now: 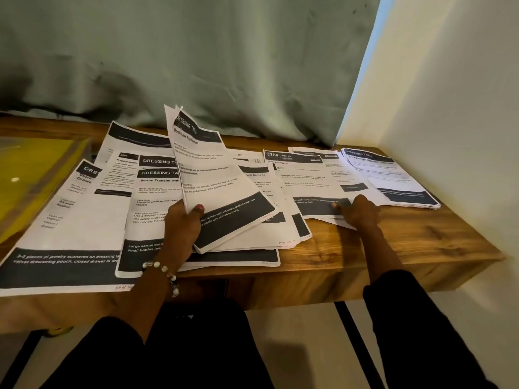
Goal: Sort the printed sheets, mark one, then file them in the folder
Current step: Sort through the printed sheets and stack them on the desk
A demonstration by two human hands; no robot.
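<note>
The left hand (182, 223) grips a small bundle of printed sheets (213, 178) by its lower edge, thumb on top and fingers curled beneath, so the bundle tilts up off the surface with its top corners raised toward the curtain (196, 60). The right hand (362, 211) lies palm down with fingers stretched out on the bottom edge of a kitchen sheet (306, 178), pressing it to the wooden surface (393, 248). All the pages are white with dark header and footer bands; several headers read "DRESSING TABLE". More loose sheets (84, 214) overlap across the left and middle of the surface, some hanging over its front edge, and a neater stack (393, 178) sits at the far right, just beside the wall (463, 108). A yellow folder (36, 169) lies at the far left, partly under the papers. A beaded bracelet (163, 272) circles the left wrist
</note>
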